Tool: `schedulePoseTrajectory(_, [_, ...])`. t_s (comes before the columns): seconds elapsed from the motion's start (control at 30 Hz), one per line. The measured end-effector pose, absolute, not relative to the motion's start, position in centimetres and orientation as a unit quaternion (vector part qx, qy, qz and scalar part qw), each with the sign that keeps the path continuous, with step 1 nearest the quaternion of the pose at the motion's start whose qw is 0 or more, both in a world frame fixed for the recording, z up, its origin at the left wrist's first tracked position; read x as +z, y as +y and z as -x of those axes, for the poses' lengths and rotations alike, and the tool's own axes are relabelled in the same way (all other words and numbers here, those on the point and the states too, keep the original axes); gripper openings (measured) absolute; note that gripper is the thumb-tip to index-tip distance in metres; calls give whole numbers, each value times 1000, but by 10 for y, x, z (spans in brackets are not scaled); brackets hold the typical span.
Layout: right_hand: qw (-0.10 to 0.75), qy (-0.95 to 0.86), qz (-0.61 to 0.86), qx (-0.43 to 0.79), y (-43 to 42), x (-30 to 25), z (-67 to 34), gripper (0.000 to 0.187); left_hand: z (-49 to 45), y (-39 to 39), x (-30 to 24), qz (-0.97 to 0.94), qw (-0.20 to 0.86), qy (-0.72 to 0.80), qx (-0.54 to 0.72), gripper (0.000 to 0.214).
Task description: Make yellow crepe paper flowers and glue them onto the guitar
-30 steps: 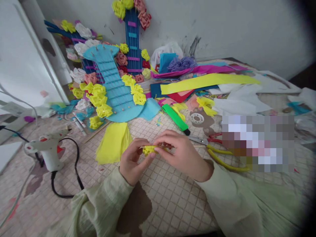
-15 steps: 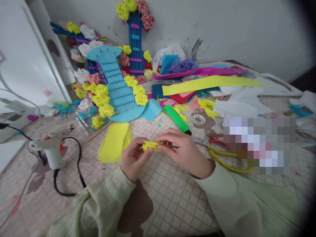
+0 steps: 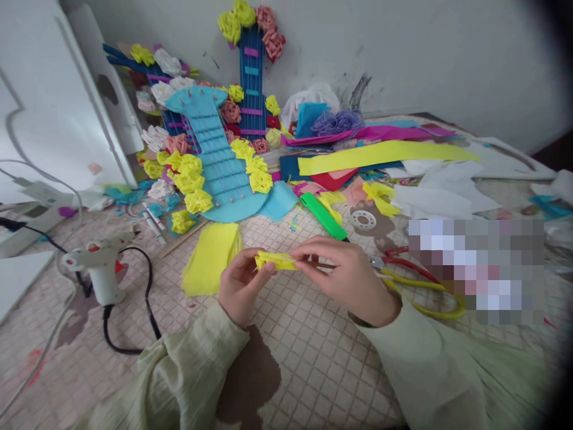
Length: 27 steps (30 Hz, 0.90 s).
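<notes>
Far L, a white hot-glue gun sits on the table, its black cord looping up to the L sleeve; if that arm swings out, it'd prob. drag the cord & topple the gun; next, a loose stack of yellow crepe-paper sheets, just past the L hand, whose thumb & fingers pinch 1 end of a folded yellow crepe-paper strip; strip's held above the table, btwn the 2 hands; too hard a tug might rip it, a slack thumb might let the folds spring loose; R hand pinches the other end; green box cutter lies just beyond, easily knocked by a careless reach; far R, red tool handles & yellow tool handles.
</notes>
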State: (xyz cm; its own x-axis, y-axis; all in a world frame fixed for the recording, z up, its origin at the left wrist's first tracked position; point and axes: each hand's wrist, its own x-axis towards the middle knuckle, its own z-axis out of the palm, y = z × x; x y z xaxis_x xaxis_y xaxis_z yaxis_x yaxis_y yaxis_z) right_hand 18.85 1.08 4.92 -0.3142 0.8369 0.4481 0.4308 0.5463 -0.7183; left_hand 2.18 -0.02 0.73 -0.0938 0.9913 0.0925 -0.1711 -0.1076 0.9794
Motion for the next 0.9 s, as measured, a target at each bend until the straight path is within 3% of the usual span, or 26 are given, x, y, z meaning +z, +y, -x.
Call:
schedulePoseTrajectory(0.4, [405, -790, 391, 242, 12, 45, -190, 15, -22, 0, 6, -460, 506, 456, 569, 18])
schedulePoseTrajectory(0.6, [364, -815, 378, 246, 18, 49, -199, 22, -15, 5, 4, -407, 512, 463, 598, 30])
schedulePoseTrajectory(0.8, [398, -754, 453, 259, 14, 57, -199, 14, -8, 10, 5, -351, 520, 460, 628, 26])
schedulePoseTrajectory(0.9, [400, -723, 469, 311, 8, 58, -192, 19, -11, 4, 10, -371, 562, 440, 595, 26])
